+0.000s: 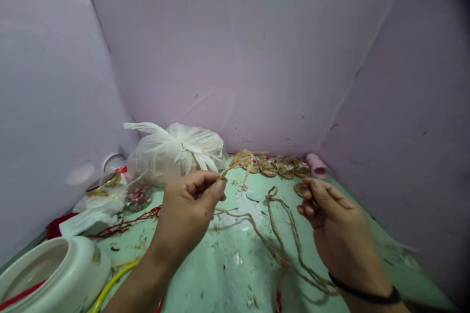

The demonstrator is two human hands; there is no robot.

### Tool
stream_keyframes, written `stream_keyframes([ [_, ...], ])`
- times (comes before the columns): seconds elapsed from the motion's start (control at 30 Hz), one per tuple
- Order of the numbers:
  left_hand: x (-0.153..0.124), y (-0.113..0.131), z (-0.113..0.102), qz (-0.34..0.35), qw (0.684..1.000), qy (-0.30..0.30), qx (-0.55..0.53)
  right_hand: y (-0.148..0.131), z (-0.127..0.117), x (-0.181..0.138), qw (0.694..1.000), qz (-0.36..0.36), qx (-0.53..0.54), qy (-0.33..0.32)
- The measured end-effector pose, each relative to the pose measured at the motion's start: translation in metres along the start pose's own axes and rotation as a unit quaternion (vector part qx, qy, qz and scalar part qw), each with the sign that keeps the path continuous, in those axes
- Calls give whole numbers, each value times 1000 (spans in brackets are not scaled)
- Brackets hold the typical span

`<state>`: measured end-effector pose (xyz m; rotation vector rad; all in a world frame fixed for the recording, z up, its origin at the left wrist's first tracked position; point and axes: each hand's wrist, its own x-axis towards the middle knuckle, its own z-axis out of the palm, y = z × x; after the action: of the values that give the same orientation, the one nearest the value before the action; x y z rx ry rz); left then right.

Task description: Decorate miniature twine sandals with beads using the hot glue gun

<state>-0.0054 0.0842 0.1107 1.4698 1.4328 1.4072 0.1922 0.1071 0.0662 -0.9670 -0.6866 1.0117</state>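
Observation:
My left hand (194, 205) is raised above the table's middle, its thumb and fingers pinched on a strip of dry, tan plant fibre (242, 158). The strip's loose, frayed end points up and to the right. To the right, my right hand (334, 225) is closed in a pinch; what it holds, if anything, is too small to make out. A small round woven disc (299, 189) shows just behind its fingertips, and I cannot tell whether they touch it. Between and below the hands a long braided tan cord (273, 252) lies looped on the green tabletop (205, 274).
Several round woven discs (285, 168) line the back edge beside a pink thread spool (316, 165). A knotted white plastic bag (179, 149) stands back left, near a container of coloured beads (138, 196) and red cord (121, 227). A white pot (84, 266) sits front left.

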Motion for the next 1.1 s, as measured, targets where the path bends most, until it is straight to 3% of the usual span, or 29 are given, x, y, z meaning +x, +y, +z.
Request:
stream_keyframes([
  [0.43,1,2,1,12,999,-25,16,15,0,0,999,-7,-32,3],
  [0.5,3,0,4,-18,998,-57,18,16,0,0,999,-14,-37,-1],
  [0.6,5,-10,12,-101,983,-151,18,19,3,-2,998,9,-64,-21],
  [0.67,5,-20,22,-161,964,-212,17,23,7,-6,989,71,-104,-75],
  [0.73,4,-32,32,-195,952,-235,17,28,12,-11,970,144,-136,-139],
  [0.83,2,-44,43,-170,960,-219,31,35,17,-17,956,192,-133,-179],
  [0.93,0,-44,46,-141,969,-199,39,37,19,-20,958,188,-120,-180],
  [1.1,-2,-34,43,-149,973,-170,38,31,19,-23,961,180,-112,-176],
])
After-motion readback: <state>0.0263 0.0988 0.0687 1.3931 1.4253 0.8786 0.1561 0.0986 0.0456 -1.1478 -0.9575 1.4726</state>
